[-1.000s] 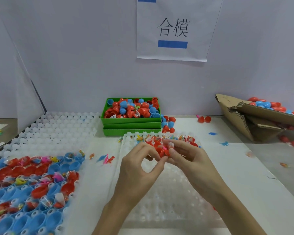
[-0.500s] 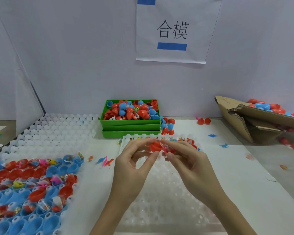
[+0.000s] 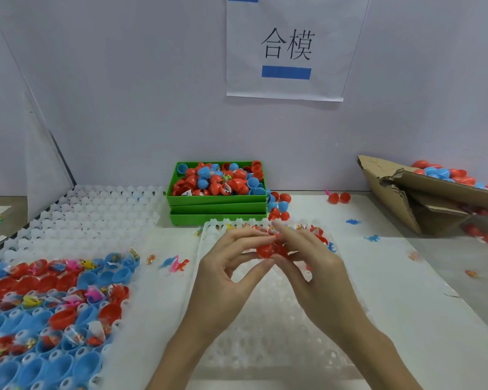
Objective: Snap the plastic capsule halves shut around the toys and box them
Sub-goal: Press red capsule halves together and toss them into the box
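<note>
So a red capsule (image 3: 266, 250) is being held up over the far part of the clear dimpled tray (image 3: 265, 319), pinched from both sides. The left hand (image 3: 226, 277) has its thumb under the capsule and its fingers curled over the top; the right hand (image 3: 316, 266) is clamped on the other side, fingertips meeting the left ones above the capsule. Whether the two halves are fully snapped can't be told, since the seam is hidden by fingers.

Compared with a second ago, the hands are lifted a little and drawn closer together. Back then a bit of pink toy and crinkly wrapper could be seen between the fingertips; now mostly just red shell is showing. Half a second ago the red half was more exposed on the left side, and it is now more covered by the right hand.

Nothing else looks moved. The green box (image 3: 217, 199) of red and blue capsules is sat at the back against the wall, with a few loose ones just beside it on the right. The cardboard box (image 3: 406, 198) with finished capsules is tipped on the far right. On the left, the tray of blue and red halves (image 3: 54, 305) is loaded with bagged toys.
</note>
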The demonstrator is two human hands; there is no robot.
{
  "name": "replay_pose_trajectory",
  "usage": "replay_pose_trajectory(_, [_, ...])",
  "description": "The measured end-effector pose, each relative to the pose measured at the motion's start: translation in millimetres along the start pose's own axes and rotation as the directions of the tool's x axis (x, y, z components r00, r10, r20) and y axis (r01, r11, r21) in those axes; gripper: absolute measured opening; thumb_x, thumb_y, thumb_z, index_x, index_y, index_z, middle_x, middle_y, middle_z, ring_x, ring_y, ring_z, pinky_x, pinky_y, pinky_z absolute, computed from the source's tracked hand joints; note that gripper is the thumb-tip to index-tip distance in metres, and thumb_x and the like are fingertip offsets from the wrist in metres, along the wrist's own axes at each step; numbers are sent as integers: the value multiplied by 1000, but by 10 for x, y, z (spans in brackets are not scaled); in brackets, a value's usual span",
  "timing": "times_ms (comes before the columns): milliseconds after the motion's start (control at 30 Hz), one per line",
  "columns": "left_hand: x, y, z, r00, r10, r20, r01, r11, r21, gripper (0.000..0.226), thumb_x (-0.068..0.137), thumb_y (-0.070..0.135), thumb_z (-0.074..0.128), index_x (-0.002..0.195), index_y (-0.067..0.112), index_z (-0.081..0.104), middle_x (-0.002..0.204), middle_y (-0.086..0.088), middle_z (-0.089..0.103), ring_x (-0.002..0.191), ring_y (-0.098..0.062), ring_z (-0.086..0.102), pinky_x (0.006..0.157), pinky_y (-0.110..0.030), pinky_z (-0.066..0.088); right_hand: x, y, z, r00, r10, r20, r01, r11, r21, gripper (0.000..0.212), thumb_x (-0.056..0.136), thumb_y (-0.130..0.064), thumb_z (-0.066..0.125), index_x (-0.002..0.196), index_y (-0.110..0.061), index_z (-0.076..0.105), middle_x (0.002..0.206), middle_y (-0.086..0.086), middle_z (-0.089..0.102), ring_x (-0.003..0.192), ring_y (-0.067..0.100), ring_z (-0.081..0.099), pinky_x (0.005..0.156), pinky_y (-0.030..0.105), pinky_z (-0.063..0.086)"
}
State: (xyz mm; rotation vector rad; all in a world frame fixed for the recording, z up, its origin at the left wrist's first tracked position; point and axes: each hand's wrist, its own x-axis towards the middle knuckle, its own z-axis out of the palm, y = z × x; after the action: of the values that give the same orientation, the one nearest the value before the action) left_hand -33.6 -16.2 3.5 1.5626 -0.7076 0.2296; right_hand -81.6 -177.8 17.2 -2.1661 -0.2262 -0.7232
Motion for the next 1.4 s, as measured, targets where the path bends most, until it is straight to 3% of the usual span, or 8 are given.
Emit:
replay_pose_trajectory(133, [-13, 3, 8, 999, -28, -40, 25, 998, -62, 33, 91, 19, 73, 124, 24, 76, 125, 15, 72, 123, -14, 68, 94, -23, 58, 13, 17, -45, 994, 83, -71, -59, 955, 291, 29, 84, -29, 75, 112, -22, 70, 98, -19, 73, 97, 9, 73, 84, 16, 57])
replay_pose_trajectory(300, [-22, 23, 13, 994, -68, -88, 57, 990, -132, 34, 88, 20, 77, 122, 22, 78, 121, 7, 75, 118, -20, 70, 93, -28, 60, 3, -1, -45, 994, 106, 15, -102, 893, 439, 26, 92, -16, 70, 117, -23, 73, 108, -12, 76, 106, 16, 73, 89, 20, 58])
replay_pose_trajectory(433, [-13, 55, -18, 990, -106, -90, 87, 979, -186, 34, 83, 21, 82, 115, 33, 79, 114, 6, 78, 109, -19, 74, 90, -25, 60, 6, -24, -68, 991, 125, 54, -136, 859, 493, 27, 91, -16, 71, 118, -22, 74, 109, -12, 77, 107, 13, 73, 90, 20, 58])
replay_pose_trajectory(600, [-12, 40, -33, 990, -92, -103, 67, 973, -220, 34, 78, 16, 86, 110, 26, 82, 112, 1, 78, 108, -23, 75, 90, -28, 61, 6, -42, -95, 981, 181, 63, -185, 806, 563, 23, 88, -17, 75, 111, -18, 76, 103, -7, 79, 102, 14, 75, 85, 17, 57])
replay_pose_trajectory(933, [-8, 11, 2, 990, -75, -116, 50, 977, -208, 32, 80, 16, 87, 109, 27, 82, 112, 0, 77, 111, -25, 74, 91, -30, 62, -41, -90, 0, 973, 224, -55, -152, 801, 579, 23, 87, -19, 75, 109, -26, 80, 103, -7, 80, 103, 17, 75, 87, 20, 59])
replay_pose_trajectory(1200, [-12, 37, 28, 971, -185, -152, 155, 970, -187, 31, 77, 20, 90, 106, 30, 81, 104, 4, 80, 97, -19, 78, 82, -24, 62, -35, -91, 60, 883, 455, 114, -365, 513, 777, 35, 80, -31, 81, 115, -28, 79, 116, 0, 78, 114, 16, 72, 88, 16, 56])
replay_pose_trajectory(1300, [-21, 33, 34, 948, -276, -157, 244, 950, -193, 34, 76, 26, 90, 108, 35, 81, 100, 6, 81, 92, -17, 79, 79, -19, 61, -41, -87, 79, 866, 496, 72, -380, 557, 738, 28, 80, -29, 81, 108, -34, 81, 109, -5, 79, 107, 10, 74, 81, 12, 55])
replay_pose_trajectory(1400, [-32, 58, 50, 942, -315, -117, 269, 916, -297, 31, 83, 34, 82, 114, 28, 81, 105, 0, 81, 96, -21, 79, 85, -24, 61, -51, -80, 67, 880, 472, 55, -369, 605, 706, 26, 81, -31, 81, 107, -33, 82, 107, -6, 80, 105, 9, 74, 81, 11, 55])
